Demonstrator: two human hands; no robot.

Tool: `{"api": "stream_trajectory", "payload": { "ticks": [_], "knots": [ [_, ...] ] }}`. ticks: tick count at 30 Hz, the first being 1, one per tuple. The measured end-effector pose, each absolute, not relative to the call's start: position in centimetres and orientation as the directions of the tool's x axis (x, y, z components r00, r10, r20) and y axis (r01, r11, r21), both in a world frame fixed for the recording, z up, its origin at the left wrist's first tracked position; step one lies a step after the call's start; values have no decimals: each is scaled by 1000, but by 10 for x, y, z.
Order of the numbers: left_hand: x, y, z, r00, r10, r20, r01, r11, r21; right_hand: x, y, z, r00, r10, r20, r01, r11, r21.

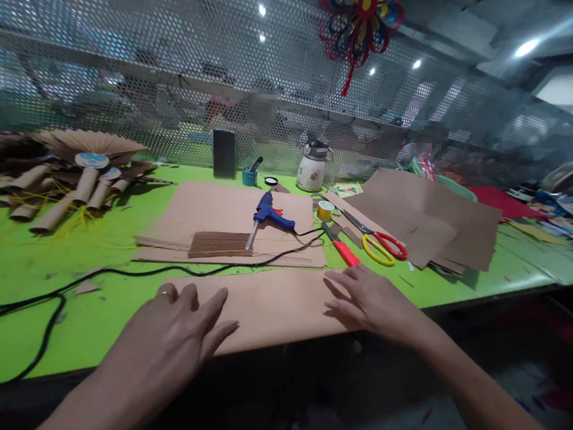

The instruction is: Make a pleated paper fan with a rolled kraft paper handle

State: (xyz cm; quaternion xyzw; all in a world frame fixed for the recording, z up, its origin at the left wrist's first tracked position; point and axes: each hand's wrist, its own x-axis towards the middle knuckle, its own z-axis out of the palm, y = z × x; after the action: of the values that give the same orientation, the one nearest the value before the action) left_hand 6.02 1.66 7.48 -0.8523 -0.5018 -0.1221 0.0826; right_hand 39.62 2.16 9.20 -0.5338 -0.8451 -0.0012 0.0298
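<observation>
Paper fans (94,145) with rolled handles lie in a pile at the far left of the green bench (90,332). A black cord (151,272) loops over the bench near them. Next comes the person's left hand (171,322), palm down, with its fingers bent and spread apart. It is on the left end of a long tan paper strip (273,307). The strip lies flat by the near edge of the bench, and its long way runs from left to right, from one hand to the other. It sits between the two hands and partly under them, so neither hand is nearer to it. Just behind the strip is a stack of tan sheets (191,207), with a small pleated piece (216,244) and a blue glue gun (269,215) on top. The right hand (372,301) is on the strip's right end, with its fingers open and pointing left. Neither hand seems to pinch anything, but one cannot tell if a finger is tucked under the paper. A red-handled tool (346,252) pokes out behind the right hand. Past it are big scissors (384,247) and, farther right, darker brown sheets (417,213).
</observation>
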Motion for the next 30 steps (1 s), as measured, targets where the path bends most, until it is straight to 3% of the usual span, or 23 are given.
{"api": "stream_trajectory", "payload": {
  "ticks": [5, 12, 16, 20, 22, 30],
  "knots": [
    [62, 13, 68, 423, 892, 160, 898, -389, -203, 382, 11, 76, -400, 913, 86, 910, 384, 159],
    [57, 18, 40, 461, 840, 287, 886, -413, -212, 380, 8, 61, -364, 922, 129, 906, 320, 276],
    [59, 20, 36, 491, 821, 291, 869, -438, -229, 374, 9, 62, -452, 872, 188, 888, 420, 187],
    [66, 18, 47, 498, 833, 243, 861, -442, -251, 354, 3, 70, -694, 689, 209, 692, 719, -70],
    [69, 17, 53, 504, 833, 229, 859, -454, -239, 340, -3, 72, -756, 626, 189, 602, 780, -172],
    [69, 15, 53, 519, 816, 256, 853, -476, -213, 317, -13, 55, -783, 618, 75, 608, 785, -123]
  ]
}}
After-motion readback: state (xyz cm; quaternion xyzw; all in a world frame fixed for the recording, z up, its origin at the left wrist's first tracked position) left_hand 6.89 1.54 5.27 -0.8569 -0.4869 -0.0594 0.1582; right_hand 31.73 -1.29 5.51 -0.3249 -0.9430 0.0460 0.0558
